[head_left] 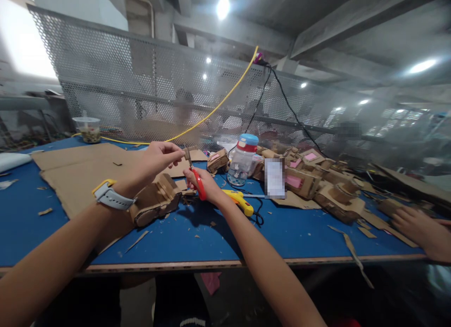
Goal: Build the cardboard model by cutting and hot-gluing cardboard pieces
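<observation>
My right hand (210, 188) grips a pair of scissors (200, 182) by the red handles, blades pointing up and away. My left hand (162, 156), with a watch on its wrist, pinches a small brown piece (186, 153), apparently cardboard, beside the blades. Whether the blades touch that piece is hard to make out. Below my hands, a built-up cardboard part (155, 206) rests on the blue table (211, 242). Just right of my right wrist lies a yellow glue gun (243, 204).
A large cardboard sheet (75, 163) covers the table's left. A clear bottle (243, 160) stands beyond the glue gun, near several cardboard assemblies (303, 181). Another person's hand (419, 230) is at right. A plastic cup (89, 129) stands back left; a yellow cable (214, 108) runs upward.
</observation>
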`<state>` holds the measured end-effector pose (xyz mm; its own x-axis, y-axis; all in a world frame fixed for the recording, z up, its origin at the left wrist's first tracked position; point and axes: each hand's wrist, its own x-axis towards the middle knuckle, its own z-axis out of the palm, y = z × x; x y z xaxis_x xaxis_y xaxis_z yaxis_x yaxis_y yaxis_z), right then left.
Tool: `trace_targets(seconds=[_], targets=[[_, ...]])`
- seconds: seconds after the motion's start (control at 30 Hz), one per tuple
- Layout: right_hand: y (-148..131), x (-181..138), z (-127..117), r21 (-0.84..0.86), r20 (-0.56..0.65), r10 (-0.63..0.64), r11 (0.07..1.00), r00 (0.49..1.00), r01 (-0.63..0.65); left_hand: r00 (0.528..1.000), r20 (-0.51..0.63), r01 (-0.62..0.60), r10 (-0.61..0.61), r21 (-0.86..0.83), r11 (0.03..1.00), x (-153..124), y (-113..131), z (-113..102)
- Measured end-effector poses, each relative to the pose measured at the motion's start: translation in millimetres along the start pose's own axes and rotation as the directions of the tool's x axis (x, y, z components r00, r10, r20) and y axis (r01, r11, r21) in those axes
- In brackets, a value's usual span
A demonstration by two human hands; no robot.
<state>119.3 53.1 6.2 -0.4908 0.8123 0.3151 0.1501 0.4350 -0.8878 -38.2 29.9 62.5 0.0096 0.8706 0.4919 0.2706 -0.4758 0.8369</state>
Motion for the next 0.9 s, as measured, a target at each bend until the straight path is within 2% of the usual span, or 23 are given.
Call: trace_targets(seconds=[0.4, 0.9], targets=[[7.1, 1.4, 1.4, -0.139, -0.017, -0.091, 0.986, 0.996, 0.088, 0.999, 0.034, -0.011, 0.011, -0.007, 1.000, 0.9, -7.3, -0.2], [2.9, -1.0, 2.7, -0.216, -0.021, -0.116, 0.970, 0.993, 0.109, 0.999, 0.040, -0.030, 0.031, -0.022, 0.999, 1.0, -10.0, -2.9]])
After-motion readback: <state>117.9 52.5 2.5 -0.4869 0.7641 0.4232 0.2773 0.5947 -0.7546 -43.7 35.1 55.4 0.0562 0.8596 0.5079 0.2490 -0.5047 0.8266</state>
